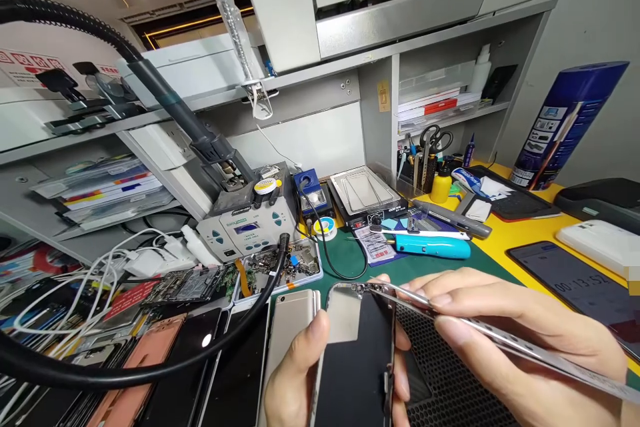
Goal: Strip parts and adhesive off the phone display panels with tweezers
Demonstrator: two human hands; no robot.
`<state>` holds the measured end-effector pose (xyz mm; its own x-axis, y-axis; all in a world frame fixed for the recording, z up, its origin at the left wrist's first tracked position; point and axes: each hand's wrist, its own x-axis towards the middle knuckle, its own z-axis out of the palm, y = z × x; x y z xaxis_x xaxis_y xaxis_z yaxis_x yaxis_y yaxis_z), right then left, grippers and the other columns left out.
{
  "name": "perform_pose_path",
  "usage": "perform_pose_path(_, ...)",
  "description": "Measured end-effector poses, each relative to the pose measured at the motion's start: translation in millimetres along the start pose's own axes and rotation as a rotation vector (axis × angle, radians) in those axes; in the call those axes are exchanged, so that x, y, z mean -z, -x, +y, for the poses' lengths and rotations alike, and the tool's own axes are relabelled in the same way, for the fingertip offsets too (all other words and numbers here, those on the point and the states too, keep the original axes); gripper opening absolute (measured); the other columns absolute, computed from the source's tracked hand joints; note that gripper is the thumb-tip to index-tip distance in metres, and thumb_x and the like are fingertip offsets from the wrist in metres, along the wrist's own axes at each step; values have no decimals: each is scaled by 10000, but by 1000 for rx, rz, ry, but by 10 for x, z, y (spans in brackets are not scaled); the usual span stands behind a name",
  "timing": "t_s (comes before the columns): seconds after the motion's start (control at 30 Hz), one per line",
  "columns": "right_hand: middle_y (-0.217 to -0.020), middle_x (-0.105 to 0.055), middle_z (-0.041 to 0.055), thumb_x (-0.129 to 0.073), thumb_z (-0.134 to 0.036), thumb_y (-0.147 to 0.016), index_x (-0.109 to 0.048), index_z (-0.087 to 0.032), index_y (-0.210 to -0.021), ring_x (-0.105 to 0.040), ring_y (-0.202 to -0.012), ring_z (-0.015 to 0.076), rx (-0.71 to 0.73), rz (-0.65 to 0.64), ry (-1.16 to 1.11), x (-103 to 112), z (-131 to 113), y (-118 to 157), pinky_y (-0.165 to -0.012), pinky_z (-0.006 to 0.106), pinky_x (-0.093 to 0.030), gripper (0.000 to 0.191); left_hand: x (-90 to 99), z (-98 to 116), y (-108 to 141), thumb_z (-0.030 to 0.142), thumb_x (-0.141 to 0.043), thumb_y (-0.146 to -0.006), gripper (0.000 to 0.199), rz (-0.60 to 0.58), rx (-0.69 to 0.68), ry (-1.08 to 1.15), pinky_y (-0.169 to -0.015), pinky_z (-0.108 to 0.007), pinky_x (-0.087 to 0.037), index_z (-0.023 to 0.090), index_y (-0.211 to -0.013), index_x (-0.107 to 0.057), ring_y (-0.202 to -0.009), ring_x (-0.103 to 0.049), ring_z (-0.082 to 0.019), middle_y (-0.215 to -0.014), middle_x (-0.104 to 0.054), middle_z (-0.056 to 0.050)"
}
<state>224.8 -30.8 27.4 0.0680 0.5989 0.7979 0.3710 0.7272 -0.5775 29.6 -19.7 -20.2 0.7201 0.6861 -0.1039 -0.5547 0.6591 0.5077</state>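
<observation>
My left hand point(297, 363) is wrapped round a phone screen assembly point(353, 373), thumb along its left edge and fingers on the right. Its back is black, with a pale metallic patch near the top. Between thumb and fingers of my right hand point(510, 333) is a pair of metal tweezers point(480, 328), slanting down to the left. The tweezer tips reach the top edge of the screen assembly, by some small parts there. Whether the tips grip one of them, I cannot tell. Under my hands lies a black perforated mat point(450, 373).
Left of my hands lie a gold phone point(291, 320) and several dark screens. A black hose point(220, 340) arcs over them. Behind stand a parts tray point(305, 270), a soldering station point(253, 223) and a turquoise tool point(433, 247). A phone showing a timer point(575, 287) lies at right.
</observation>
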Motion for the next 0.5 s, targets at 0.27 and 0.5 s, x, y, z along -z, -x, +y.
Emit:
perform_pose_path(0.27,-776,-820,-61,-708,-86,-767,-760,-291,-797,-796,-696,131,-51,28,22,2,-5,-17,-706,111,-625,214,67,-24,-39,698,-456,-891,772,-193,-22,54,-722,-267,-546,47,-1242,-681,-817,-751,-221,-1019,-764,-171)
perform_pose_path(0.5,-822,-829,-32,-684,-53,-778,-750,-276,-866,-801,-762,132,4,-35,14,27,-8,-39,-747,96,-610,248,5,39,-39,676,-473,-892,738,-222,13,2,-824,-315,-531,60,-1239,-687,-896,-741,-250,-1058,-759,-163)
